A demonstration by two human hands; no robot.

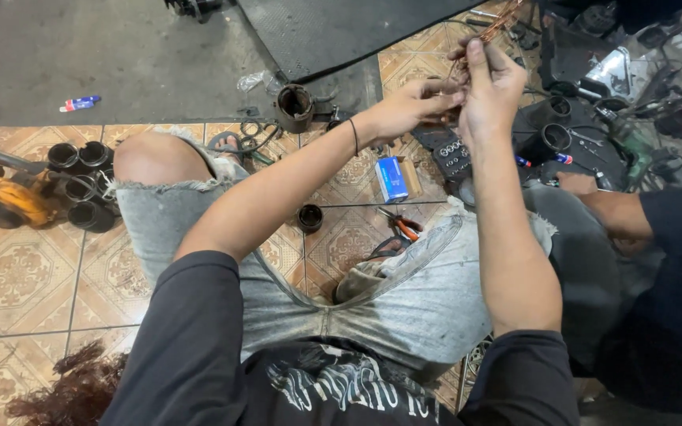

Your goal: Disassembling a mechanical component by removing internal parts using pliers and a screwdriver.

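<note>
Just right of the frame's centre, between your knees, you have a small blue box (392, 179) lying on the patterned floor tiles, rectangular, with a white patch on its upper face. A tan cardboard-coloured flap or second carton (413, 177) lies touching its right side. At the upper left, on the grey concrete, you can see a small tube (80, 103) lying on its side, white with blue and red on its label. No screens or signs show anywhere around you.
</note>
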